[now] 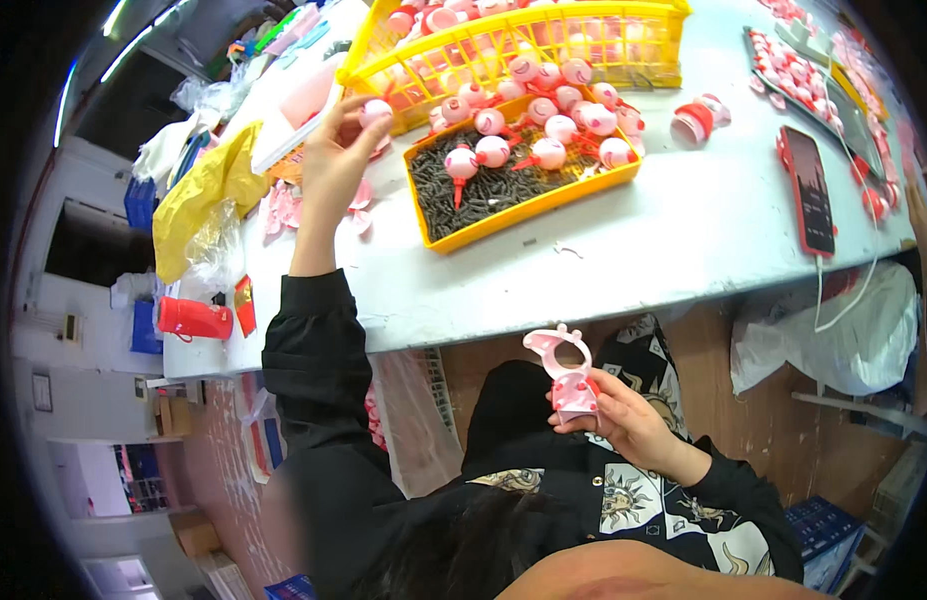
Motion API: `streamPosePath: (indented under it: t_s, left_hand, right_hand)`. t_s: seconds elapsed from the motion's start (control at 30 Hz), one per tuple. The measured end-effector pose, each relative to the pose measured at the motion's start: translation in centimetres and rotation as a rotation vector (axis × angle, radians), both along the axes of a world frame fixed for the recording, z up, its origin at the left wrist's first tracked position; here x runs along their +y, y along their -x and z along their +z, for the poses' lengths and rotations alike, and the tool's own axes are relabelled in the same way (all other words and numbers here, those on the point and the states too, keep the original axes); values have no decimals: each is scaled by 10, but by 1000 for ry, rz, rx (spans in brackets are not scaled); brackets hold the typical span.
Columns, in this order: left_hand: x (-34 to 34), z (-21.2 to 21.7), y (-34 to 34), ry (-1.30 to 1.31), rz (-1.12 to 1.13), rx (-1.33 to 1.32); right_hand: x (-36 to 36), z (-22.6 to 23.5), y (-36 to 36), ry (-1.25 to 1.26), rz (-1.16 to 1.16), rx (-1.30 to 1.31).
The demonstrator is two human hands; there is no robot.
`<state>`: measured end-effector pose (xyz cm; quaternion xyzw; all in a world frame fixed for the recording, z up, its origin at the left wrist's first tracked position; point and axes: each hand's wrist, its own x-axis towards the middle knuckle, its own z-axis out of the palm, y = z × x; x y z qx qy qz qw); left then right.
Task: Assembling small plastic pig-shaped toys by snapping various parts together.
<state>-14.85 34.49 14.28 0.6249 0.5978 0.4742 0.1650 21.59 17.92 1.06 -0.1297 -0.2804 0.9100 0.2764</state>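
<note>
Two-handed, pinched a pink shell [575, 392] short of the table [463, 300] with the right hand [631, 425], curled the left hand [335, 165] around a ball [375, 111]. Faced a screw tray [536, 209], basket [538, 17] behind, phone [807, 190] at right.

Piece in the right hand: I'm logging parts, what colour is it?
The piece is mostly pale pink (head view).

Left hand [329, 160] stretched forward — right hand [631, 424] low, curled.
</note>
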Motion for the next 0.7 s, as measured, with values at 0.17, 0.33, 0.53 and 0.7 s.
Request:
streamPosePath:
  t_s: [0.17,0.33,0.53,0.7]
  left_hand:
    - [11,16,-9,-59,-34,75]
    - [18,-7,-19,171,-160,298]
    - [49,-15,19,217,-94,111]
    - [74,-20,63,209,53,415]
  right_hand:
    - [10,7,5,-13,0,-106]
    - [15,5,11,6,-21,-127]
    - [17,9,16,-9,-12,-147]
    - [15,4,12,-43,18,-95]
